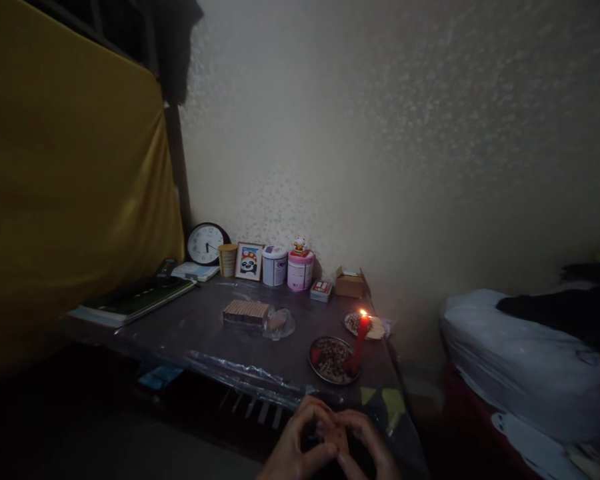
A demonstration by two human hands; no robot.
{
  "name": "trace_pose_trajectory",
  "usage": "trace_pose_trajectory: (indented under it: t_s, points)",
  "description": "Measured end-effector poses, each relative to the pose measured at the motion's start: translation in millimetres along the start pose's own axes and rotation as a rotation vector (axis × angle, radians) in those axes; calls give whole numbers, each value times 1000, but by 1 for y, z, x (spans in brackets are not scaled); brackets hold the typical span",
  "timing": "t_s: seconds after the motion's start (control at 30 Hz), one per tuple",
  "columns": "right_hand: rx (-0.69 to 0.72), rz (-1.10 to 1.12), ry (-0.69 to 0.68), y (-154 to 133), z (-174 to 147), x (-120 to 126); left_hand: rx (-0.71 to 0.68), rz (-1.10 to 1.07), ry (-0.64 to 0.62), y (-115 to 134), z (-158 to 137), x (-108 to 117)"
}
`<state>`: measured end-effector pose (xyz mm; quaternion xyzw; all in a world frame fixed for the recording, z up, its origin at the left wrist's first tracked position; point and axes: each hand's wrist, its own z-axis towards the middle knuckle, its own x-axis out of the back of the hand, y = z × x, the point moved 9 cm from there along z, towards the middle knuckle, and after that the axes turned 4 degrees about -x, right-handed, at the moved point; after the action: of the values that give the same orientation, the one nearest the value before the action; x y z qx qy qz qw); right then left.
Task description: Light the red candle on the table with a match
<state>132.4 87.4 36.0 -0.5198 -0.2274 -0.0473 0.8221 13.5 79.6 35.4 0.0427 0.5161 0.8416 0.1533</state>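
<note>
My left hand [297, 443] and my right hand [367, 441] meet at the bottom of the view, just off the table's front edge. Their fingers are bent and closed together at the tips. Whatever sits between them, if anything, is too dark and small to make out. Beyond the hands lies a round metal plate [314, 371] bearing dark and pale bits. A lit red candle [363, 333] stands at its right side. Behind the candle is a second plate [349, 325] with similar bits and pale flat pieces [377, 328].
On the plastic-covered table [180, 337] are a stack of brown strips [245, 312], a clear plastic bag [280, 324], a green book [140, 300] and a cardboard box [350, 284]. A clock [206, 243], a panda picture [249, 261] and two tins [275, 267] line the back. Bedding [525, 347] lies right.
</note>
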Motion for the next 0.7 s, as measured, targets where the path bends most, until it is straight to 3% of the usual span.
trace_pose_trajectory:
  t_s: [0.33,0.53,0.7]
  points:
    - [15,-29,10,-13,0,2,24,22,23,-7,-2,1]
    - [108,-61,50,-26,-1,8,32,2,3,-9,-2,-1]
    - [50,30,61,-18,-3,7,53,-71,-12,-6,-3,-5]
